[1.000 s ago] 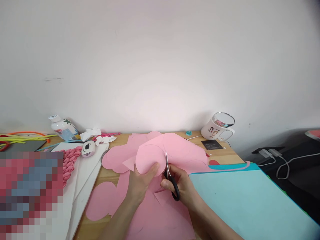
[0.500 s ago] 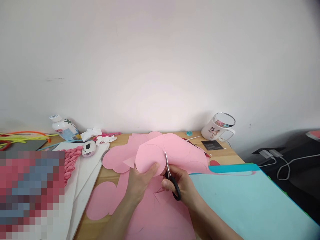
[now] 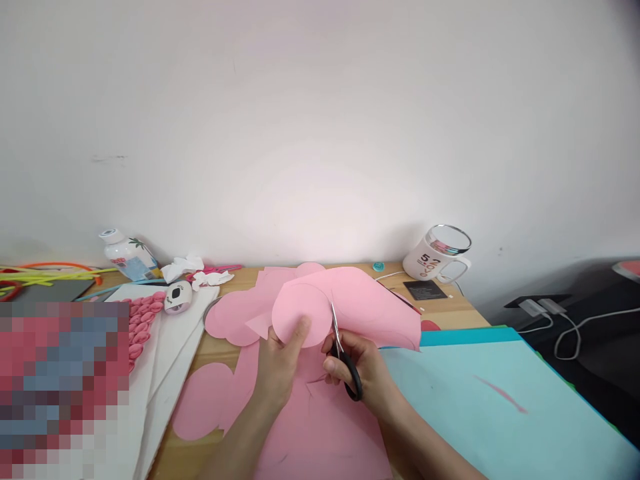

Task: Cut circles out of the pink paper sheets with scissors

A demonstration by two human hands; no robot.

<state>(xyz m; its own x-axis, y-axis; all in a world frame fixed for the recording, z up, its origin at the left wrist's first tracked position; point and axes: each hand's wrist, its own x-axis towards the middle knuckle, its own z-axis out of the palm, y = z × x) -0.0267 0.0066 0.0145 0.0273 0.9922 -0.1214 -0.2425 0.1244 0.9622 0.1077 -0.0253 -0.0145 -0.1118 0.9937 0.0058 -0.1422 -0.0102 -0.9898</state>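
Observation:
My left hand pinches a sheet of pink paper by its rounded, part-cut lobe, thumb on top and the other fingers beneath. My right hand is closed round the black handles of a pair of scissors. The narrow blades point up and away, at the lobe's right edge, and look almost together. Below the held paper lie more pink sheets with pencil lines. Rounded pink cut-outs rest to the left.
A white mug stands at the back right beside a black card. Light-blue sheets cover the right side, with a thin pink strip on them. Left are a white bottle, crumpled tissues and a white gadget.
The thin pink strip has come off the held paper and dropped onto the light-blue sheets. The paper has turned slightly, its right end lower. Both hands stay nearly in place.

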